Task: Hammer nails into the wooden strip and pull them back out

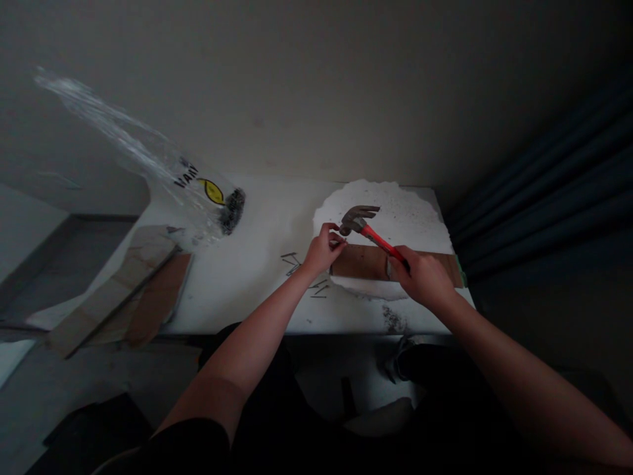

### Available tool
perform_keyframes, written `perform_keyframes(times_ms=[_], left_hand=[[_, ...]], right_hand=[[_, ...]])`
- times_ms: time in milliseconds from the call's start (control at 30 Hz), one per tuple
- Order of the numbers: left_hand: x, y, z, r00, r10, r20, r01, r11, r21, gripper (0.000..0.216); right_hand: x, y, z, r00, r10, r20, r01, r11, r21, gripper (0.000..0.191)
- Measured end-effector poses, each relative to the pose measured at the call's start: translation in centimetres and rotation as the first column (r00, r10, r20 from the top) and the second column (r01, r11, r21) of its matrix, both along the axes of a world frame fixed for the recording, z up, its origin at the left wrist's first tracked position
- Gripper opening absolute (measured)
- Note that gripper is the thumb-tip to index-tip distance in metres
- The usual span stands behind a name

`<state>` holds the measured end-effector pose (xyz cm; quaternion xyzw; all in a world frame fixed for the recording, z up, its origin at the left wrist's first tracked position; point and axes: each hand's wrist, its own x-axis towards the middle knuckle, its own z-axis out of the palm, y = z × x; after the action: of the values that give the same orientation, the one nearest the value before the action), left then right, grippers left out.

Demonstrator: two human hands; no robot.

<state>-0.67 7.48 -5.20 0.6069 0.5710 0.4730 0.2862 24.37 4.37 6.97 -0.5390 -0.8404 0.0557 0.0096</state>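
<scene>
- Nearest edge of the worktop [267, 264], in front of the brown board [360, 262]: we see dark specks [393, 320], no closer ID.
- Loose planks [161, 297]: well left of the brown board, overhanging the front edge.
- Right hand [424, 274]: over the brown board's right part, fingers wrapped round the red handle of the hammer [378, 240]. We'd keep that grip firm, wrist loose.
- Loose nails [318, 297]: scattered just left of the brown board; handy, but we'd keep them out from under it.
- Brown board: lies flat, seam partly under the right hand. We'd want it pressed level, no rocking.
- Left hand [324, 249]: at the brown board's left end, thumb and fingers curled toward each other; too dim to tell if a nail is pinched.
- Hammer head: above the brown board's left end, very near the left fingertips. We'd suggest short, light, square taps, fingers low and out of line.
- White mat [383, 198]: under the brown board, showing beyond it.
- Clear plastic bag [212, 191]: beyond and well left of the brown board, dark contents unclear.
</scene>
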Motion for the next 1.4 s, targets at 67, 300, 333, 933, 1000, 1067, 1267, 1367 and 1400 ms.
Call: perform_keyframes(times_ms=[67,300,333,933,1000,1067,1267,1367,1400], left_hand=[[0.01,0.0,0.0,1.0,0.004,-0.005,-0.004,1.0,0.005,0.043],[0.06,-0.1,0.12,1.0,-0.012,-0.006,0.012,1.0,-0.006,0.041],[0.08,-0.13,0.17,1.0,-0.01,-0.004,0.01,1.0,-0.005,0.041],[0.12,-0.14,0.02,0.999,-0.017,0.027,0.017,1.0,-0.002,0.042],[0.12,-0.13,-0.06,0.999,-0.016,0.035,0.016,1.0,0.0,0.042],[0.11,-0.12,-0.13,1.0,-0.01,0.028,0.01,1.0,0.0,0.044],[0.12,-0.09,-0.17,0.998,-0.023,0.059,0.023,1.0,-0.01,0.043],[0.17,-0.08,-0.04,0.997,-0.018,0.077,0.02,1.0,-0.017,0.043],[0.18,-0.08,0.0,0.997,-0.018,0.076,0.02,0.999,-0.026,0.044]], right_hand=[[0.01,-0.06,0.05,1.0,0.0,-0.003,0.001,1.0,0.009,0.041],[-0.2,0.15,-0.52,1.0,0.004,0.006,-0.004,1.0,-0.015,0.041],[-0.2,0.19,-0.63,1.0,0.001,0.001,-0.001,1.0,-0.017,0.041],[0.0,-0.05,-0.51,1.0,0.006,0.022,-0.006,1.0,-0.013,0.042],[0.01,-0.08,-0.52,1.0,0.001,0.026,-0.001,1.0,-0.006,0.042],[0.01,-0.07,-0.53,0.999,0.009,0.035,-0.008,1.0,-0.012,0.042],[0.17,0.11,-0.54,1.0,-0.002,-0.001,0.002,1.0,0.006,0.041],[0.18,0.09,-0.67,1.0,0.008,-0.004,-0.008,1.0,0.019,0.041],[0.16,0.08,-0.75,1.0,0.014,0.008,-0.014,1.0,0.013,0.041]])
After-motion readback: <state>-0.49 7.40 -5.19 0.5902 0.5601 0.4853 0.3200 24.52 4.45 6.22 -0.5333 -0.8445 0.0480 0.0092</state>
